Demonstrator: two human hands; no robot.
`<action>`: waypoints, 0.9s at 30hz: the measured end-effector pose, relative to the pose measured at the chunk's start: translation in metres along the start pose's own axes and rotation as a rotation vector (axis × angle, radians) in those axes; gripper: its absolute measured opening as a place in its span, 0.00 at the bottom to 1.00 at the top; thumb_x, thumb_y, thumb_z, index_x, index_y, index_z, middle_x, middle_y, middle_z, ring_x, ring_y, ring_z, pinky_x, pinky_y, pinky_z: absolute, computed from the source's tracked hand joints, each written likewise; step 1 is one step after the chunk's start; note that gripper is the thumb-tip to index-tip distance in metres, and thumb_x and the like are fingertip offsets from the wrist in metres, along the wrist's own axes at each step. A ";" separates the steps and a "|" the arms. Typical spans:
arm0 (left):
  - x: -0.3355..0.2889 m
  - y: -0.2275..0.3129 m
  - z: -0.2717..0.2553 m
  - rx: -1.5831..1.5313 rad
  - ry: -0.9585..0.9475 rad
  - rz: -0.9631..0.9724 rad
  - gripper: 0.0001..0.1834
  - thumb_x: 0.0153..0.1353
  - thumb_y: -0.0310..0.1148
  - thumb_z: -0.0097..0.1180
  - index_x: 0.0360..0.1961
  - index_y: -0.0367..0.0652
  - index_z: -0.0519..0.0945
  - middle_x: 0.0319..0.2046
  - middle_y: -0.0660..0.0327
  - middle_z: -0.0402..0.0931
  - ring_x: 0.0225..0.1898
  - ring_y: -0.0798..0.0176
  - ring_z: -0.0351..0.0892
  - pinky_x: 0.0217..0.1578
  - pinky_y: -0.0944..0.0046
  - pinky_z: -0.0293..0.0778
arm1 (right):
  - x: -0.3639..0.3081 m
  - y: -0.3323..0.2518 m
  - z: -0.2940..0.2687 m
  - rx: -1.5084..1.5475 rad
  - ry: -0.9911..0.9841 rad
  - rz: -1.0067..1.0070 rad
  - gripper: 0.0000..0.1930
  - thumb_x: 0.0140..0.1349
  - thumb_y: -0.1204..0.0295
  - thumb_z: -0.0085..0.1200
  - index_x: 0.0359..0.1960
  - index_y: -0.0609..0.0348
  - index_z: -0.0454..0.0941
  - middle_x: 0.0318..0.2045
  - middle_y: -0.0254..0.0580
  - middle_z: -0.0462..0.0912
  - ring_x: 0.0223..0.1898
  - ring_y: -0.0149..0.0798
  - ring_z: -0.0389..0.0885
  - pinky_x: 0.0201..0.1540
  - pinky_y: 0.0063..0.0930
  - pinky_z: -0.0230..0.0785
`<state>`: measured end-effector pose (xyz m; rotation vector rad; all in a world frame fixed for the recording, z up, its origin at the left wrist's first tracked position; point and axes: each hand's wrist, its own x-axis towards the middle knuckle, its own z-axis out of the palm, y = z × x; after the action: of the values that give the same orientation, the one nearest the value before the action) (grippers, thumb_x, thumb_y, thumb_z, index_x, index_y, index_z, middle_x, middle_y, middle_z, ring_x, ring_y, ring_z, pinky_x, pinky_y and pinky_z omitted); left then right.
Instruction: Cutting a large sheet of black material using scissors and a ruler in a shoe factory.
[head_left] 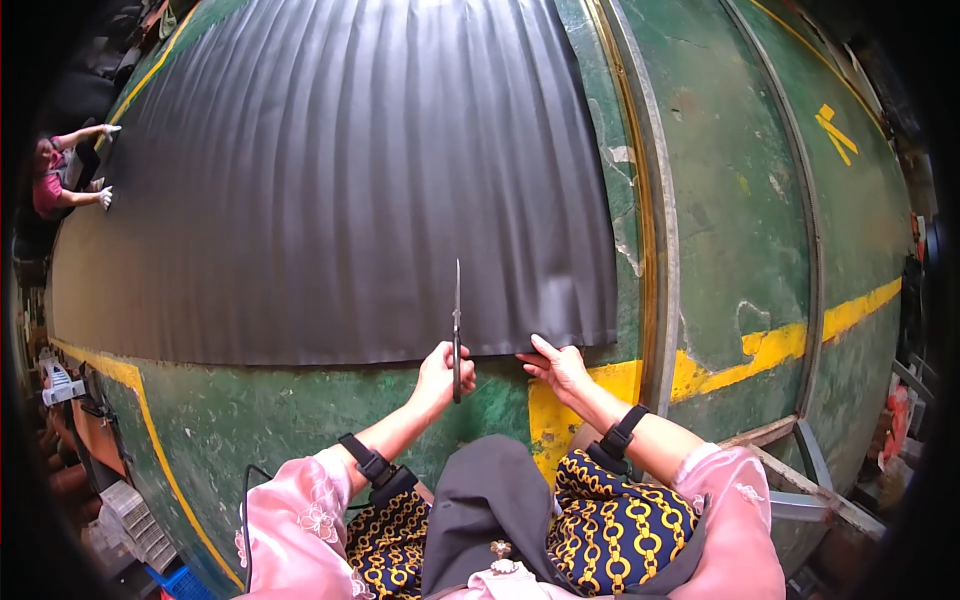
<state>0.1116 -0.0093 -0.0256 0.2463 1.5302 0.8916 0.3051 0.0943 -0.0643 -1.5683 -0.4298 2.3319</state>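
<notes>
Along the near edge of the sheet (330, 200), right of its middle: both hands at work. Sheet is dark grey, flexible, rippled lengthwise with folds running away from the person, and takes up most of the green surface (720, 200) left of the rails. Its near right corner lies flat, just left of the first rail (655, 230); far edge runs out of view at the top.

Left hand (437, 382): fingers curled round the handles of the scissors (457, 320), just off the sheet's near edge. Scissors stand almost in line with the folds, blades pointing away over the sheet, seen nearly edge-on. Can't tell whether blades are open or closed, or whether they touch the sheet.

Right hand (563, 372): at the near edge, between scissors and near right corner. Thumb extended on top, other fingers curled under, pinching the edge. Underside of the grip is hidden.

Both wrists carry black straps (622, 432).

At the sheet's left edge, toward the far corner: co-worker (62, 180) in a red top, white-gloved hands at the edge, well apart from the scissors. Finger detail too small to tell.

Second rail (800, 180) runs nearer the surface's right edge. Yellow tape (860, 312) crosses the near right part; short yellow strips (836, 135) lie toward the far right corner.
</notes>
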 end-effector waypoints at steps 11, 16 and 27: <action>0.031 0.035 0.000 0.086 -0.125 -0.037 0.14 0.55 0.31 0.55 0.40 0.38 0.69 0.20 0.62 0.72 0.18 0.71 0.72 0.21 0.71 0.70 | 0.000 0.001 -0.003 0.144 -0.059 0.085 0.08 0.58 0.68 0.58 0.34 0.58 0.77 0.34 0.38 0.82 0.37 0.38 0.82 0.34 0.25 0.74; 0.042 0.044 0.002 0.094 -0.135 -0.095 0.13 0.56 0.35 0.56 0.38 0.39 0.70 0.19 0.64 0.72 0.17 0.71 0.71 0.19 0.72 0.68 | 0.004 0.000 -0.007 0.171 -0.069 0.119 0.06 0.58 0.69 0.58 0.33 0.56 0.78 0.31 0.37 0.82 0.34 0.37 0.82 0.33 0.26 0.73; 0.051 0.046 0.005 0.047 -0.162 -0.092 0.11 0.55 0.32 0.56 0.35 0.37 0.71 0.18 0.62 0.72 0.15 0.69 0.72 0.17 0.70 0.69 | 0.003 0.000 -0.009 0.151 -0.065 0.144 0.07 0.57 0.67 0.59 0.34 0.55 0.78 0.31 0.35 0.82 0.34 0.34 0.81 0.34 0.25 0.72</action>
<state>0.0910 0.0558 -0.0337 0.2738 1.4017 0.7454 0.3127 0.0965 -0.0704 -1.5013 -0.1552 2.4641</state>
